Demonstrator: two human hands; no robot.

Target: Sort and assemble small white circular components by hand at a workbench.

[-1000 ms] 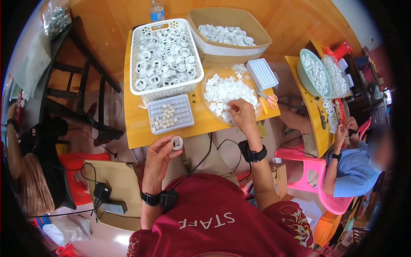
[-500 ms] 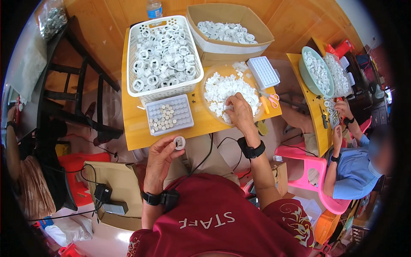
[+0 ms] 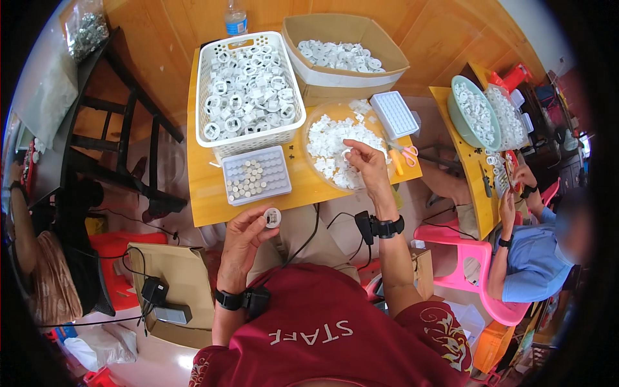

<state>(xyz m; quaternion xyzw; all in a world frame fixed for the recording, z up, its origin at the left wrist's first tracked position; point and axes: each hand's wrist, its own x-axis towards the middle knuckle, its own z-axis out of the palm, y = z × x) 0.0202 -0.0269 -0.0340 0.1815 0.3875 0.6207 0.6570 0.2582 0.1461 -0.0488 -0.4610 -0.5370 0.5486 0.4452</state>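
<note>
We are noting the right hand (image 3: 369, 166) loosening from its bunched posture over the small white pieces (image 3: 327, 137), its index finger now extending; whether it is pinching a piece, we cannot tell. The left hand (image 3: 240, 240) is still pinching the round white part (image 3: 273, 218), just off the table (image 3: 205, 193) edge. We are judging this as picking, not joining.

On the table (image 3: 209, 205), pieces (image 3: 329, 140) lie in the dish (image 3: 314, 169) before the carton (image 3: 348, 85).
</note>
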